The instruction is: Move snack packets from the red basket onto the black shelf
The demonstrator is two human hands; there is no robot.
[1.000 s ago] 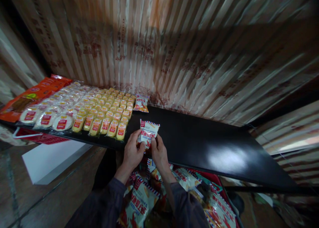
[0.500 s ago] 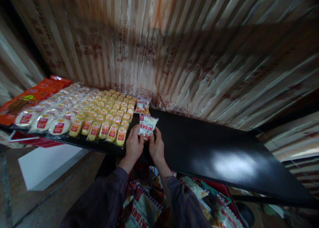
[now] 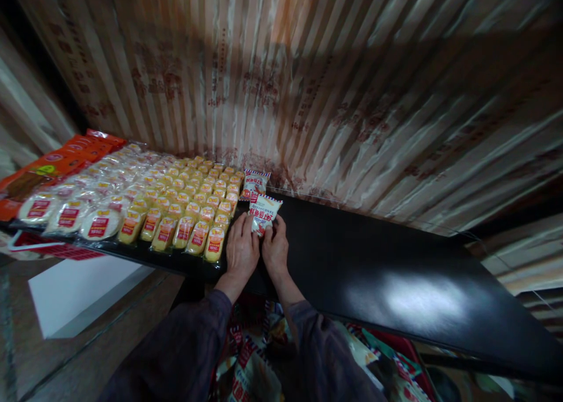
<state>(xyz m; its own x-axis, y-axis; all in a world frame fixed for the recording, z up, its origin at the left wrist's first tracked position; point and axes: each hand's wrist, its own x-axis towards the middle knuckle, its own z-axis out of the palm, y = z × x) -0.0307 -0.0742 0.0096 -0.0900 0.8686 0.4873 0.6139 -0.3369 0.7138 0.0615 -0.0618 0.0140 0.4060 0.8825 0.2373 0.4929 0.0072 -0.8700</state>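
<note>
Between my two hands is a white snack packet with red lettering and a striped top edge. My left hand grips its left side, fingers closed against it. On the right side, my right hand pinches the packet's lower corner. Directly behind it, a matching snack packet lies at the back of the black shelf. Rows of small yellow wrapped cakes sit close to the left of my hands.
Round white wrapped cakes and orange packets fill the shelf's left end. Below the front edge, a red basket holds more snack packets. A white box stands on the floor. Striped plastic sheeting hangs behind.
Both hands have pushed the held packet slightly farther back on the shelf, closer to the packet behind it. The view has shifted a little.
</note>
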